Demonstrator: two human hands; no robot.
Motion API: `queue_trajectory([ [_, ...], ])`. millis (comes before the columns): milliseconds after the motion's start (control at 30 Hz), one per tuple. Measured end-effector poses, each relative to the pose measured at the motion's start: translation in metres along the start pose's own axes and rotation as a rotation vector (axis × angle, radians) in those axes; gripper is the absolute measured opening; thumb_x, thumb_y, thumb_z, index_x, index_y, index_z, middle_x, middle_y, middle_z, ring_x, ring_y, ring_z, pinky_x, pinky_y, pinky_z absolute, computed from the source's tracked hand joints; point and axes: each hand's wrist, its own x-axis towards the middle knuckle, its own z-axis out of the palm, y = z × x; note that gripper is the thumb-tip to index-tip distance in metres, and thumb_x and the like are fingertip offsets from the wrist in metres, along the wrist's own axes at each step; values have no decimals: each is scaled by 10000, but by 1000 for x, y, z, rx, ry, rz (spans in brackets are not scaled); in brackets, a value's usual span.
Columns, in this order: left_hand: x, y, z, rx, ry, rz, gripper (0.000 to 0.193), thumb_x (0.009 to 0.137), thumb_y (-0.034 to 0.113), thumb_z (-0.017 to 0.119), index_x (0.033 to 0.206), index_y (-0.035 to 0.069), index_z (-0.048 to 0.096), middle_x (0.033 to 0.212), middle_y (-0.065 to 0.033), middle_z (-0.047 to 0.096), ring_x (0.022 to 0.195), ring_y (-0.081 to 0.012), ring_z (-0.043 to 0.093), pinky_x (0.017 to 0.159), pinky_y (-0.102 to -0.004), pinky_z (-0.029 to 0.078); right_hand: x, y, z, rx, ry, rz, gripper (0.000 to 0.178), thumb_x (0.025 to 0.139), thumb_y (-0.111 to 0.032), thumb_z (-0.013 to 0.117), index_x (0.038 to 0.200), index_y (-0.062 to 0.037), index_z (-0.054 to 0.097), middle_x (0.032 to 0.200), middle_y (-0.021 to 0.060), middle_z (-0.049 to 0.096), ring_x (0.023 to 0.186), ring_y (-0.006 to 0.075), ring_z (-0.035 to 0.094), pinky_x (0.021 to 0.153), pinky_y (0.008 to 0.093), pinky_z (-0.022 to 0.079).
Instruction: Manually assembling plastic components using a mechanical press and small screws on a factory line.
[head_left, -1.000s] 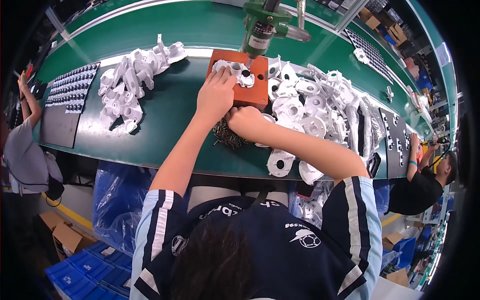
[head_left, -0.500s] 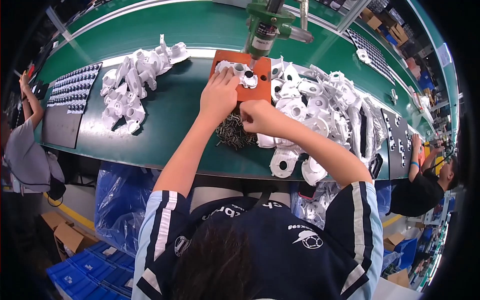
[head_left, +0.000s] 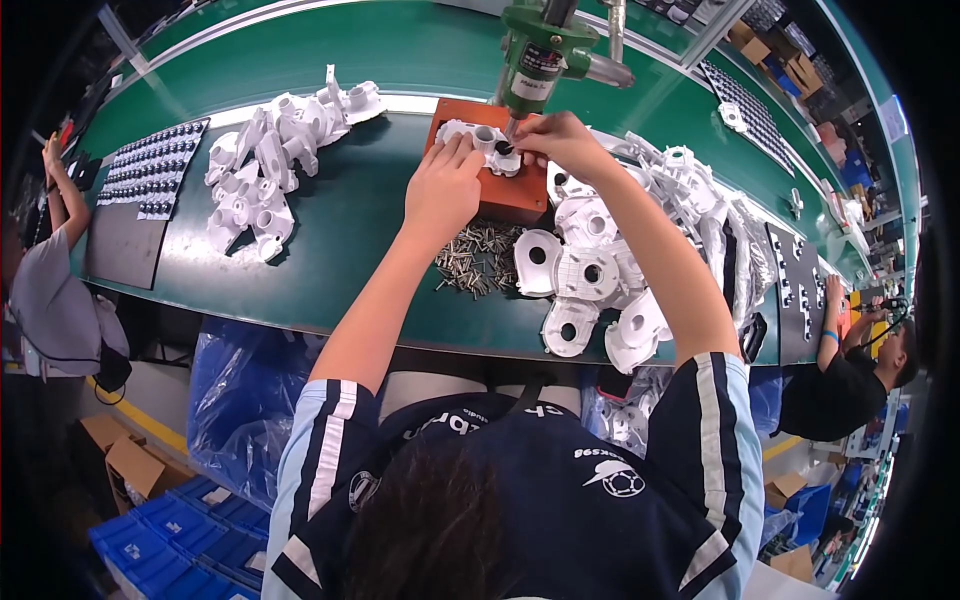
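Observation:
A white plastic housing (head_left: 506,164) with round openings lies on an orange block (head_left: 512,201). My left hand (head_left: 443,188) holds it there, fingers together across its near left side. At the housing's right side, my right hand (head_left: 563,143) is closed in a pinch beside the lower tip of a green driver machine (head_left: 531,72). What the pinch contains is hidden by the fingers. Just in front of the block, a loose pile of small metal screws (head_left: 476,262) lies on the green bench.
Many white plastic parts (head_left: 590,270) are heaped to the right, more (head_left: 255,160) to the left. Sheets of small black pieces (head_left: 155,165) lie at far left and back right. Blue plastic bags (head_left: 240,390) hang below the bench edge. Other people work at both sides.
My right hand has moved up and away from the screw pile to the driver's tip above the housing. My left hand stays on the housing.

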Motion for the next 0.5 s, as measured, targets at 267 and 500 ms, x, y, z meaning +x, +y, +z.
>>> queue_trajectory([
  [267, -2, -2, -1, 1, 23, -6, 178, 697, 17, 540, 874, 5, 525, 1091, -172, 588, 1068, -303, 542, 927, -396, 421, 9, -13, 5, -106, -91, 50, 103, 780, -88, 673, 787, 0, 620, 696, 21, 592, 587, 63, 522, 482, 192, 376],
  [500, -2, -2, 0, -11, 12, -2, 183, 703, 23, 539, 883, 6, 520, 1096, -172, 587, 1077, -301, 537, 933, -399, 416, 17, -5, 0, -274, -97, -248, 291, 718, -161, 749, 890, 21, 602, 750, 38, 602, 623, 125, 543, 537, 249, 432],
])
